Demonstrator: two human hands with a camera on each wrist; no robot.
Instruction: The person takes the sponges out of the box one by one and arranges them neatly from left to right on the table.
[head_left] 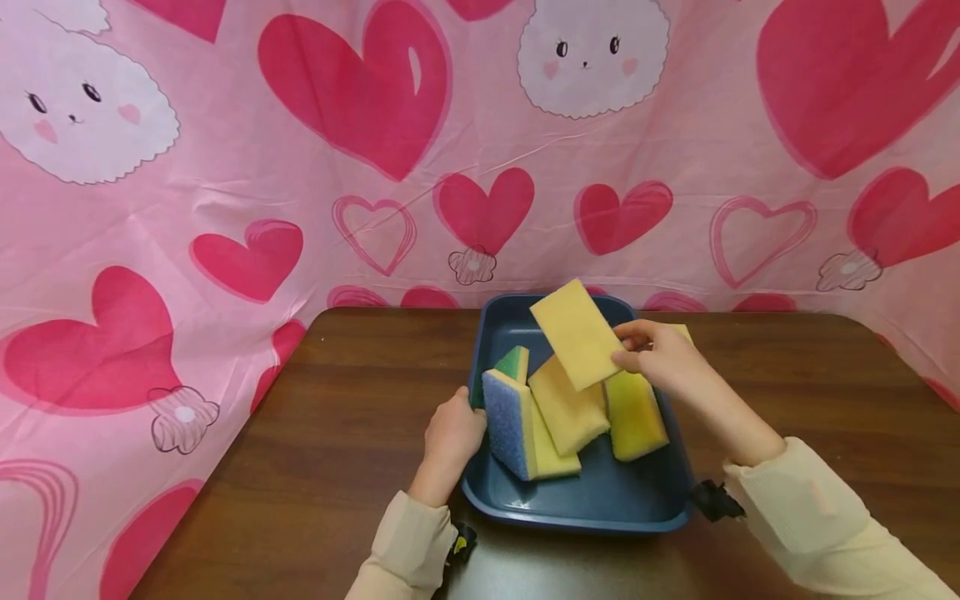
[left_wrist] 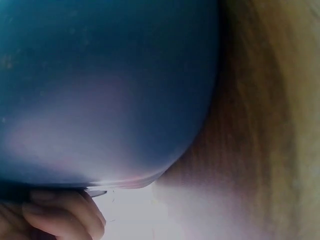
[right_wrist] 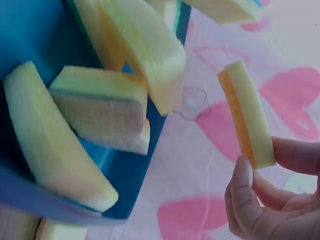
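Observation:
My right hand [head_left: 663,354] pinches a yellow sponge [head_left: 576,335] by one end above the blue plastic basin [head_left: 577,521]. In the right wrist view, that sponge [right_wrist: 257,117] shows an orange scouring side, and its lower end sits between thumb and fingers. On the basin's left rim, my left hand [head_left: 454,429] grips the edge; the left wrist view shows its curled fingers [left_wrist: 65,215] at the rim. Several sponges lie jumbled in the basin, among them a blue-backed one [head_left: 510,425] leaning at the left, a green-backed one [head_left: 513,363] and a yellow one [head_left: 636,417] at the right.
Another sponge [head_left: 682,332] is partly hidden behind my right hand, outside the basin. The basin stands on a brown wooden table [head_left: 352,400]. A pink heart-patterned cloth [head_left: 315,183] hangs behind the table.

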